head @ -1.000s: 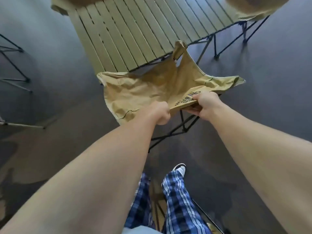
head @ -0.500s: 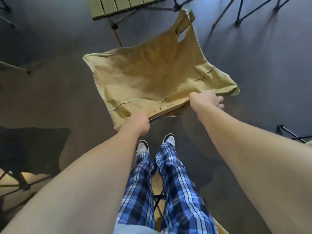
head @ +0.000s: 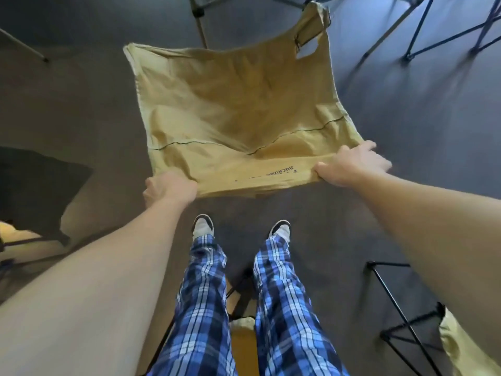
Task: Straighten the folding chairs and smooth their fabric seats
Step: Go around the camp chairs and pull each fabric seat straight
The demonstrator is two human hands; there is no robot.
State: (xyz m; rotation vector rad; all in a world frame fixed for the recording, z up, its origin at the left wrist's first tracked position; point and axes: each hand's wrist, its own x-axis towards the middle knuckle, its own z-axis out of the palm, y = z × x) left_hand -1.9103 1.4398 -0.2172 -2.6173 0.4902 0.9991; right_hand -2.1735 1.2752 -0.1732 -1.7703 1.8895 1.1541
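Tan canvas chair seat (head: pixel 238 112) sags mid-panel; your left hand (head: pixel 169 187) and right hand (head: pixel 352 165) each clamp, it seems, a near corner. Pull them evenly apart.

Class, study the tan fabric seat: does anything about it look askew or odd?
Yes. The fabric seat sags and creases at its middle, with a wavy seam, though the left hand and right hand grip its near corners.

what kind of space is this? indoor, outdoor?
Probably indoors, a room set with camping furniture: dark carpet-like floor, tan fabric seat held by both hands, and black folding frames standing around.
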